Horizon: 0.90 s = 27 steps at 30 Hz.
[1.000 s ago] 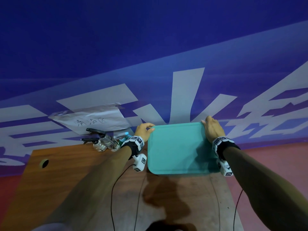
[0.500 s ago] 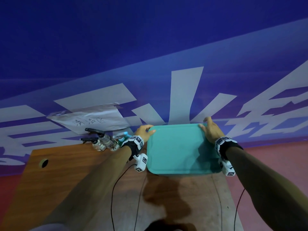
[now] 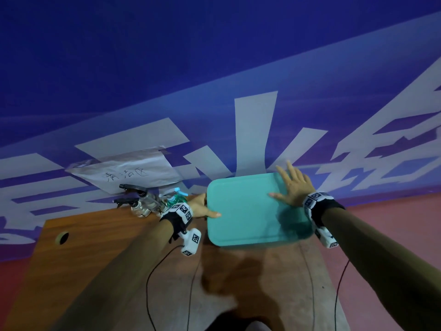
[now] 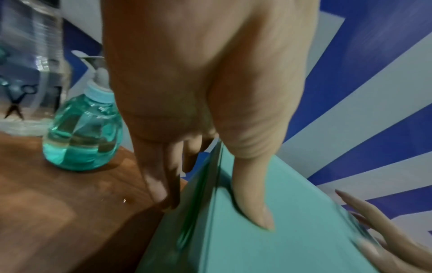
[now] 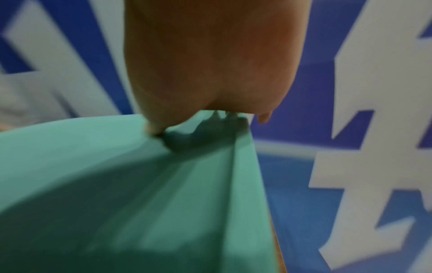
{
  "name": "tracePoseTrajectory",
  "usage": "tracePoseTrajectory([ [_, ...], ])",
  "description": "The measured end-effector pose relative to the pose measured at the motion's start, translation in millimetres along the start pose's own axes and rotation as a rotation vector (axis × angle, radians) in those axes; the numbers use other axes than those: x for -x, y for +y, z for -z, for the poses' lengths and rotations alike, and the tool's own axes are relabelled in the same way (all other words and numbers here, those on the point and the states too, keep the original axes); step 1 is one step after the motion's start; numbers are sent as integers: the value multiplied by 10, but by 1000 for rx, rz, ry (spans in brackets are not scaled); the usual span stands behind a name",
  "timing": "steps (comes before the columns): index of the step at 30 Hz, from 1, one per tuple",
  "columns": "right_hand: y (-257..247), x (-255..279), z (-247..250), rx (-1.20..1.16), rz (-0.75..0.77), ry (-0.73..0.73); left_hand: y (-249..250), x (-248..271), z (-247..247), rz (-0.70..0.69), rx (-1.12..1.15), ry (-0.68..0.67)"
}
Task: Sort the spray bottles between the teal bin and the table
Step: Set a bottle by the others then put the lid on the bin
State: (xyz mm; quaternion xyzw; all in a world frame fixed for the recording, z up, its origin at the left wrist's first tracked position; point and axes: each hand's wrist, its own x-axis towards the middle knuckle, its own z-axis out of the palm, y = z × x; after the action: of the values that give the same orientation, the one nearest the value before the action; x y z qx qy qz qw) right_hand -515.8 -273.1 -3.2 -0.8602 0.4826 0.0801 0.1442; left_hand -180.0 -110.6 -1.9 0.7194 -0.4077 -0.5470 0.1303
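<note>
The teal bin (image 3: 243,211) lies on the far right part of the wooden table (image 3: 95,247), showing a flat teal face upward. My left hand (image 3: 202,207) grips its left edge, thumb (image 4: 252,194) on top and fingers (image 4: 158,175) down the side. My right hand (image 3: 292,187) rests flat with spread fingers on the bin's far right corner (image 5: 210,140). Left of the bin stand spray bottles: two clear ones with black triggers (image 3: 143,204) and a round teal one (image 3: 175,200), close beside my left wrist (image 4: 81,133).
A paper sign with handwriting (image 3: 126,173) hangs on the blue and white banner wall (image 3: 255,130) behind the bottles. The table has a cable hole (image 3: 62,238) at its left. Thin black cables (image 3: 152,283) cross the near tabletop. Red floor (image 3: 381,211) shows to the right.
My right hand let go of the bin's far right corner and now lies flat with spread fingers. My left hand slid from the far left corner to the middle of the left edge.
</note>
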Motion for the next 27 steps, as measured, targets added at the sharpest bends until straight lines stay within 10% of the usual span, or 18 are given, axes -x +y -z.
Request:
tracePoseTrajectory([
  [10,-492,455,38,310,1,-152,-59,206,-376,-35,179,361],
  [18,-1971,578,72,28,295,136,-653,226,-271,62,293,636],
  [27,-3221,104,-56,-79,328,39,-1068,669,277,131,166,637],
])
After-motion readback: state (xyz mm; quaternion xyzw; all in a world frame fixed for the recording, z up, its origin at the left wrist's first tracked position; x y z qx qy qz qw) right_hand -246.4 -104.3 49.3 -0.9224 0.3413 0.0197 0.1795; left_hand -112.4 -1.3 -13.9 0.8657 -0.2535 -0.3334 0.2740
